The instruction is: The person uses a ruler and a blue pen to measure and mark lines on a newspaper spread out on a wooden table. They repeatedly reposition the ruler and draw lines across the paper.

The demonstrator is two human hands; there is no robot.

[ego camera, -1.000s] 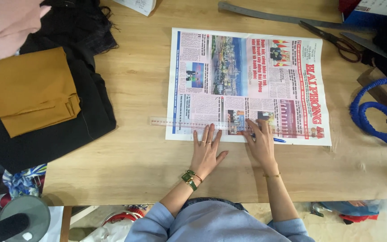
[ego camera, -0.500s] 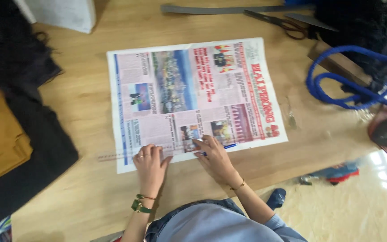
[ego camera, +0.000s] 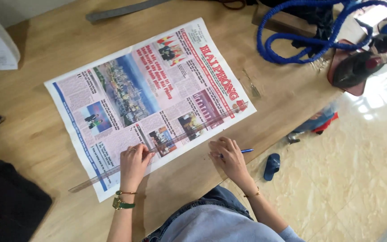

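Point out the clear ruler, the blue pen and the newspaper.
clear ruler [ego camera: 182,136], head view, on its middle stretch across the page.
blue pen [ego camera: 246,151], head view, on the end sticking out past the right hand [ego camera: 227,154].
newspaper [ego camera: 131,89], head view, on the large colour photo.

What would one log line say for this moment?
left hand: flat on clear ruler | right hand: holding blue pen | newspaper: spread on table

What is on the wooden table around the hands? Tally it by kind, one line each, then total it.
Newspaper: 1
Clear ruler, under the left hand: 1
Blue pen, in the right hand: 1
Blue rope: 1
Iron: 1
Grey strip: 1
Total: 6
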